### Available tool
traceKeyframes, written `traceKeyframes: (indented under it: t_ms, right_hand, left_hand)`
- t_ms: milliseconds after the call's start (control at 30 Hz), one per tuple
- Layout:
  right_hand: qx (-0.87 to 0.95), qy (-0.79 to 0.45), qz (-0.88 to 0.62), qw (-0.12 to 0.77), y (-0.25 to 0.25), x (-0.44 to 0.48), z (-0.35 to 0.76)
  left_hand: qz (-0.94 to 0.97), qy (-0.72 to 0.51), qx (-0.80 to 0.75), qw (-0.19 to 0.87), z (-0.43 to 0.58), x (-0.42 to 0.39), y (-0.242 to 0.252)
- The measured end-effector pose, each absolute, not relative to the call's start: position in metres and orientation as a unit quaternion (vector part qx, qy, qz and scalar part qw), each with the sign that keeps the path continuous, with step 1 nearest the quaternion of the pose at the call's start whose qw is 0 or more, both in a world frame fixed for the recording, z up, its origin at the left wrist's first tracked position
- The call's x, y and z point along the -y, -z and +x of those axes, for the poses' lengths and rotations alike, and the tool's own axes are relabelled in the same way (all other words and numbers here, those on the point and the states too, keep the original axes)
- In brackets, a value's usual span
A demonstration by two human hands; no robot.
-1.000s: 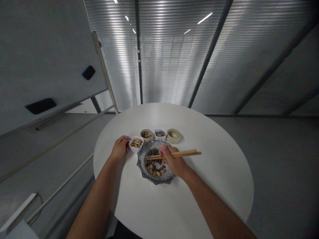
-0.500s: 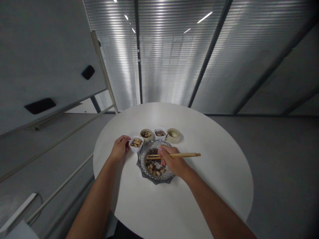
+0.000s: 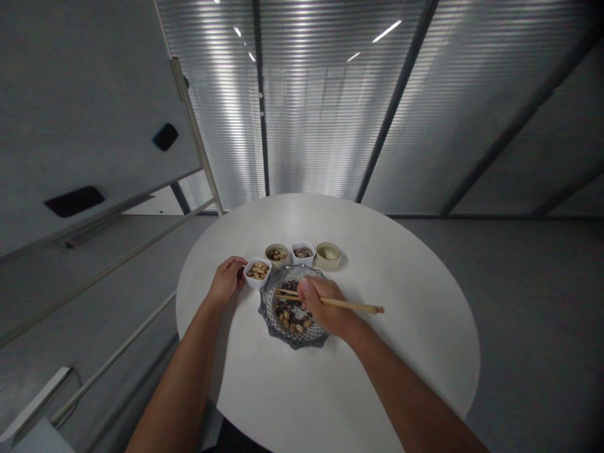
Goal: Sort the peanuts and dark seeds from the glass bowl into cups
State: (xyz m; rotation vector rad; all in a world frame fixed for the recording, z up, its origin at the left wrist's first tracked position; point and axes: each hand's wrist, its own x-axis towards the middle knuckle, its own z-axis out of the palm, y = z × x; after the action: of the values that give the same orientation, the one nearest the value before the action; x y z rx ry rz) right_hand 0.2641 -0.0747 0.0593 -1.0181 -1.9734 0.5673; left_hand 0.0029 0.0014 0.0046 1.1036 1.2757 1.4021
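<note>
Right hand (image 3: pixel 325 306) is gripping wooden chopsticks (image 3: pixel 353 304), tips reaching over dark seeds (image 3: pixel 290 307) and peanuts (image 3: pixel 293 324) in a scalloped glass dish (image 3: pixel 270 327). Left hand (image 3: pixel 227 281) is curling loosely, holding nothing, just beside a white square bowl (image 3: pixel 251 277) of nuts. Farther along the round white bench (image 3: pixel 401 302), a small round bowl (image 3: pixel 276 255), a white square bowl (image 3: pixel 302 252) and a cream cup (image 3: pixel 328 255) are sitting in a row.

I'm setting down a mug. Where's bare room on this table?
Bare table lies right of the cream cup and the chopsticks, and below the glass plate. It's crowded where the left hand, white bowl and plate meet.
</note>
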Motion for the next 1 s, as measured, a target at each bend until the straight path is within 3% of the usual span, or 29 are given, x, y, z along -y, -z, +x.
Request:
traceKeyframes:
  t_ms: [333, 733, 1000]
  right_hand:
    - [0.711, -0.204, -0.435, 0.513, -0.05, 0.063, 0.261]
    - [0.768, -0.127, -0.415, 0.472, -0.061, 0.059, 0.264]
    - [0.682, -0.246, -0.449, 0.522, -0.057, 0.063, 0.275]
  left_hand:
    - [0.447, -0.574, -0.511, 0.458, 0.003, -0.001, -0.003]
    - [0.442, -0.571, -0.508, 0.469, 0.002, -0.003, -0.001]
    - [0.434, -0.575, -0.516, 0.463, 0.003, -0.003, -0.002]
